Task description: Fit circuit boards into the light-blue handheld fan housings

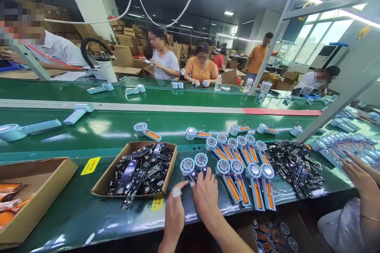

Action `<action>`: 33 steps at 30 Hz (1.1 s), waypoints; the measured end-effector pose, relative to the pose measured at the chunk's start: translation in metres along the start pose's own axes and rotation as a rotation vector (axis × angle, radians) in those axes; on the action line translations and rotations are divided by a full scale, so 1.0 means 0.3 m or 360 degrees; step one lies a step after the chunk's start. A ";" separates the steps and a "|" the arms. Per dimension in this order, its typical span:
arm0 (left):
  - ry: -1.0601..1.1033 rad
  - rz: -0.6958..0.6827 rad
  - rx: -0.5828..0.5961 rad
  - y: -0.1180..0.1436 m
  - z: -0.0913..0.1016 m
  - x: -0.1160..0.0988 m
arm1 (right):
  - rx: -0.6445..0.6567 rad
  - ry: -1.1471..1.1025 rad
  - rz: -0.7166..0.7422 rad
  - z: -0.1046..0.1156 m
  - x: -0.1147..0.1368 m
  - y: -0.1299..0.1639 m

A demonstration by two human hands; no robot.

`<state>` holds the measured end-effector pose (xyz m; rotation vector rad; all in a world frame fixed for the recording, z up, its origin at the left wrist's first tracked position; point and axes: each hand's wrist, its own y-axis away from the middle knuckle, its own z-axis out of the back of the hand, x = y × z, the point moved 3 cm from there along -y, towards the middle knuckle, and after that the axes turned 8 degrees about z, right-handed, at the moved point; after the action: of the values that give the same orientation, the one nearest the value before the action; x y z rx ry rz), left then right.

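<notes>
Two light-blue handheld fan halves, a left one point(187, 165) and a right one point(201, 159), lie side by side on the green bench, with black circuit boards in their handles. My right hand point(205, 193) is over the handles, its fingers bent down onto the circuit board point(204, 170) of the right fan half; the fingertips are partly hidden. Just left of the handles is my left hand point(175, 211), fingers stretched out and white tape round one fingertip. It appears to hold nothing. Beside my right hand lie several more fan halves point(236, 167) with orange batteries in their handles.
A cardboard tray point(97, 189) of circuit boards is to the left, near a box point(32, 217) of orange batteries. Loose circuit boards point(297, 166) are heaped at right, near a co-worker's hands point(360, 174). Fan parts lie along the green belt point(107, 136); people sit across it.
</notes>
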<state>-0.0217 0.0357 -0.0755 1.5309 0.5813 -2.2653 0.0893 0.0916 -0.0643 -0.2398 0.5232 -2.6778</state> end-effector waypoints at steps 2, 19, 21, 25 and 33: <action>0.0041 -0.0052 -0.0120 0.021 -0.001 0.019 | 0.0015 -0.0108 0.0081 0.011 -0.029 -0.006; -0.0933 -0.0717 -0.0420 0.036 -0.114 0.001 | 0.0527 -0.0214 -0.0005 0.173 -0.438 -0.822; -0.0975 -0.0782 -0.0422 0.032 -0.114 0.013 | 0.0610 -0.0122 -0.0066 0.119 -0.457 -0.835; -0.1075 -0.0875 -0.0445 0.028 -0.115 0.037 | 0.0825 -0.0016 -0.0097 0.039 -0.504 -0.853; -0.1269 -0.0963 -0.0320 0.030 -0.129 0.099 | 0.1119 -0.0203 0.0483 0.050 -0.472 -0.899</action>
<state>0.0026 0.0462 -0.1174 0.2744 1.0542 -2.8416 0.1264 0.3746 0.0426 -0.1101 -0.3981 -2.3522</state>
